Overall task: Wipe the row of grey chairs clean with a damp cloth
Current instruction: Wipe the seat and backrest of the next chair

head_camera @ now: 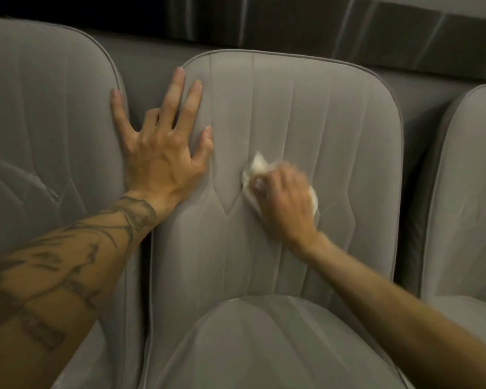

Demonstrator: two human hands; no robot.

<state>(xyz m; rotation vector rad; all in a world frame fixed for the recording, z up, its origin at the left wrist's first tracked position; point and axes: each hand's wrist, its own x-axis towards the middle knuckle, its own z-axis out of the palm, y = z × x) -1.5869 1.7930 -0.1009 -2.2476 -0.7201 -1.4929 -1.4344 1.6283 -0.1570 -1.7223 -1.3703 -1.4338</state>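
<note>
Three grey padded chairs stand side by side. The middle chair [306,113] faces me, its backrest stitched in vertical lines, its seat [264,346] at the bottom. My right hand [286,197] grips a crumpled white cloth [254,167] and presses it against the middle of that backrest; the hand is blurred. My left hand [163,144] lies flat with fingers spread, spanning the gap between the left chair [45,122] and the middle chair's left edge.
A third grey chair [469,192] shows partly at the right edge. Behind the row runs a grey padded panel [152,60] and above it a dark wall [292,21]. Narrow dark gaps separate the chairs.
</note>
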